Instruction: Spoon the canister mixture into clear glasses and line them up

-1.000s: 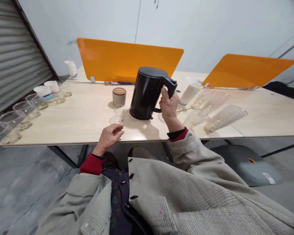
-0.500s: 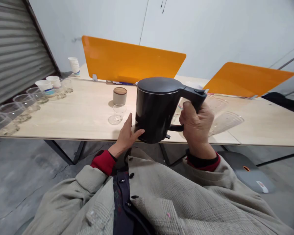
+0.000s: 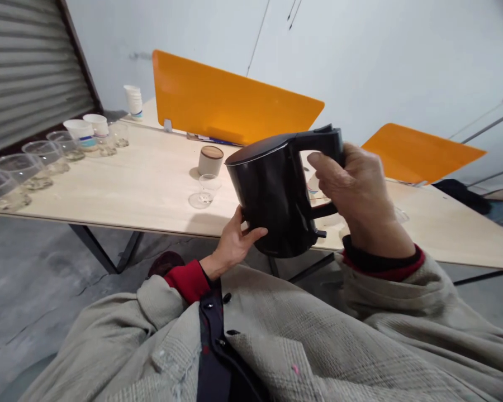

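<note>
A black electric kettle (image 3: 270, 204) is held up over the table's front edge, tilted with its spout side down to the left and its lid closed. My right hand (image 3: 362, 187) wraps around its handle. Low on the kettle's left side, my left hand (image 3: 233, 241) supports it, thumb on the front and the other fingers partly hidden behind. Left of the kettle, a small clear glass (image 3: 209, 191) stands on the table. Just behind that glass is a grey canister (image 3: 210, 163) with a wooden lid.
Several clear glasses (image 3: 20, 170) and paper cups (image 3: 79, 132) line the table's (image 3: 151, 184) left end. A stack of paper cups (image 3: 134, 103) stands farther back. Orange dividers (image 3: 235, 100) rise along the back. Behind my right hand, other items are partly hidden.
The kettle has tipped leftward, its handle side rising and its spout side dropping. My right hand has moved right with the handle; my left hand has shifted right along with the kettle's base.
</note>
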`<action>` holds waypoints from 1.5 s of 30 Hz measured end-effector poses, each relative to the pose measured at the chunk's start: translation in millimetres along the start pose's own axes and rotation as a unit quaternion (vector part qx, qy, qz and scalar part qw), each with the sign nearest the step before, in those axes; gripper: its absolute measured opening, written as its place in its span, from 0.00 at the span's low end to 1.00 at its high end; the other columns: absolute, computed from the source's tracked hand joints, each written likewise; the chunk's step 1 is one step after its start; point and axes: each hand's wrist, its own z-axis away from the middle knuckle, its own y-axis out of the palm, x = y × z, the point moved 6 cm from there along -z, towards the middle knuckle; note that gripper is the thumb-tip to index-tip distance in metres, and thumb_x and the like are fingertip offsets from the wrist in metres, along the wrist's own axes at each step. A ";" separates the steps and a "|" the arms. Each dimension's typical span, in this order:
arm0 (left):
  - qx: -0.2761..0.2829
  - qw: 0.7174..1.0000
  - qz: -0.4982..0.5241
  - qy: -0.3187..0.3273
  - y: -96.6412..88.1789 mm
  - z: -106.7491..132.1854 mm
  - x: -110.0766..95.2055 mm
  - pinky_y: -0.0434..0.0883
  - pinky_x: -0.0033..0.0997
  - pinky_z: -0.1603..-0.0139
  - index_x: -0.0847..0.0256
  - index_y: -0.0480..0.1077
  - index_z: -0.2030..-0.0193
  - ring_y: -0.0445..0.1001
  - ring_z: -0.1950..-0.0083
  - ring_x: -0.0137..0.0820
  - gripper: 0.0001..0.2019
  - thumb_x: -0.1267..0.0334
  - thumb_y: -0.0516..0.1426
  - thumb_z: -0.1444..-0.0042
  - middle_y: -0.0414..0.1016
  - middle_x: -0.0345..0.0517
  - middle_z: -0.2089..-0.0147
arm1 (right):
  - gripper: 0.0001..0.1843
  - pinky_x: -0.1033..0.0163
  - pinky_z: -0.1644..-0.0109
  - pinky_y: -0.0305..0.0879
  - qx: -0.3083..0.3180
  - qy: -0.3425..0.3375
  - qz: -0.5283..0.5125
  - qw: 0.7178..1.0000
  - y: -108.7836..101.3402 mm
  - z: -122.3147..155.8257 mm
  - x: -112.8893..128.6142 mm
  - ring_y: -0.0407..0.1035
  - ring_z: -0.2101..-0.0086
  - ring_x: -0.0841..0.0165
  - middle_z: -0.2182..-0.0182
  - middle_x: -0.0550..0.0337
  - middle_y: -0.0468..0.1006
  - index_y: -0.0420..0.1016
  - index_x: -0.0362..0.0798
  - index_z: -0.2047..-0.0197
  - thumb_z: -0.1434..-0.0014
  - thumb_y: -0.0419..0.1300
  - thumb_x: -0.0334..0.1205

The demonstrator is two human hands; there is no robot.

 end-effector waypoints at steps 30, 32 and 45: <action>-0.045 0.997 0.053 -0.028 -11.2 -15.4 18.6 0.78 0.49 0.34 0.61 0.70 0.33 0.80 0.35 0.50 0.44 0.35 0.73 0.48 0.80 0.62 0.33 | 0.21 0.61 0.71 0.61 0.119 0.013 0.079 0.990 48.1 -60.7 -7.6 0.61 0.76 0.68 0.79 0.66 0.65 0.70 0.52 0.69 0.37 0.72 0.56; -0.048 0.997 0.055 -0.034 -11.5 -15.6 19.2 0.77 0.49 0.34 0.62 0.69 0.34 0.80 0.35 0.51 0.45 0.35 0.73 0.48 0.80 0.63 0.33 | 0.22 0.61 0.72 0.60 0.119 0.016 0.080 0.989 50.1 -62.6 -7.9 0.60 0.76 0.69 0.80 0.67 0.65 0.69 0.52 0.70 0.38 0.72 0.57; -0.057 0.994 0.073 -0.048 -12.2 -14.6 17.6 0.77 0.49 0.34 0.63 0.70 0.35 0.79 0.35 0.51 0.43 0.36 0.72 0.47 0.82 0.63 0.36 | 0.21 0.61 0.71 0.59 0.141 0.027 0.093 0.985 63.2 -69.1 0.0 0.59 0.76 0.70 0.80 0.67 0.64 0.67 0.53 0.72 0.37 0.71 0.52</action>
